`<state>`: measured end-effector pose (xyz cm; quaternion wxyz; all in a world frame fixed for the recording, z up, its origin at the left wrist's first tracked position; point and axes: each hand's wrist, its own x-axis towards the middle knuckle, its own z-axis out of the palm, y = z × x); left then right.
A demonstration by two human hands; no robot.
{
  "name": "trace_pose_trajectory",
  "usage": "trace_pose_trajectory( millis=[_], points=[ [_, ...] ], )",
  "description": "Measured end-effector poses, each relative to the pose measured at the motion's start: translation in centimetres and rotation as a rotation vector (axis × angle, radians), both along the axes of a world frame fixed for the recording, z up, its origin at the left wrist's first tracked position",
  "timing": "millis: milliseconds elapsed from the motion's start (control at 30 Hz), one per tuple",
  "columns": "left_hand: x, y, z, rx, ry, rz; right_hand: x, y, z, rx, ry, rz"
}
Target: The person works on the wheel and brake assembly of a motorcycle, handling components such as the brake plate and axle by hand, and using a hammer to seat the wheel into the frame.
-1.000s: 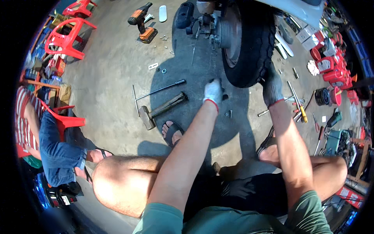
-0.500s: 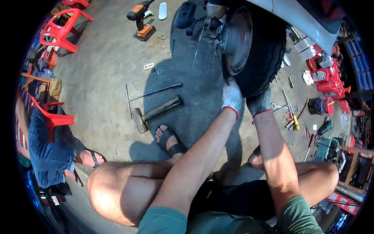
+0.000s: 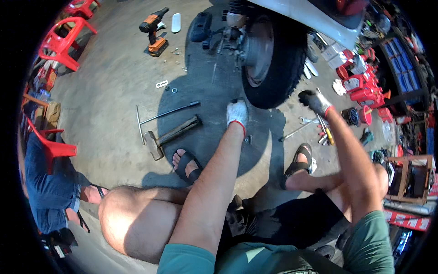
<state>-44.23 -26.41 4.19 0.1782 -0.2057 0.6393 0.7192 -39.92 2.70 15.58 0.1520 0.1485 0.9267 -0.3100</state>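
My left hand [image 3: 237, 113], in a white glove with red cuff, is closed below and left of the black tire [image 3: 283, 82], back upward; whether it holds anything is hidden. My right hand [image 3: 313, 101], in a white-and-dark glove, is raised right of the tire, fingers loosely apart and curved. The wheel's rim [image 3: 263, 57] sits beside mechanical parts under a white vehicle panel [image 3: 315, 18]. Left of my left hand lie a T-handle wrench [image 3: 169, 114] and a sledgehammer [image 3: 153, 144]. A bolt [image 3: 250, 139] lies near my wrist. Wrenches [image 3: 305, 120] and a yellow-handled tool [image 3: 329, 136] lie below my right hand.
An orange cordless drill [image 3: 157, 45] and small hardware [image 3: 174, 90] lie on the concrete ahead. Red plastic chairs [image 3: 59, 43] line the left, where a person in jeans [image 3: 50, 182] sits. Red containers [image 3: 362, 93], blue bins [image 3: 394, 59] and a wooden frame [image 3: 406, 160] crowd the right.
My left hand went to the tire, then moved back down and left. My right hand has left the tire's underside, rising up and right. The wheel sits further left in view.
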Motion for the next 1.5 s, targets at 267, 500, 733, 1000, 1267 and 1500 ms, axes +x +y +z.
trace_pose_trajectory(
  millis=[267, 500, 733, 1000, 1267, 1500],
  points=[
    [-0.4, -2.9, -1.2, 0.093, -0.051, -0.203, -1.1, 8.9, 16.4, 0.636, -0.119, 0.59],
    [3.9, -2.0, -0.4, -0.212, -0.187, -0.85, 4.8, 12.8, 10.0, 0.294, -0.129, 0.306],
    [17.0, -3.3, -8.3, -0.885, -0.386, -1.974, 6.9, 7.7, 2.5, 0.228, -0.067, 0.367],
    [22.9, 1.6, -5.2, -0.932, -0.608, -2.394, 0.6, 13.8, -3.4, 0.255, -0.133, 0.45],
    [16.2, -6.0, 1.1, -0.684, -1.056, -1.187, 0.2, 17.1, -14.7, -0.206, -0.113, 0.393],
    [25.8, 6.7, -7.6, -0.397, -1.037, -1.407, 0.1, 17.5, -13.5, -0.296, -0.101, 0.334]
  ],
)
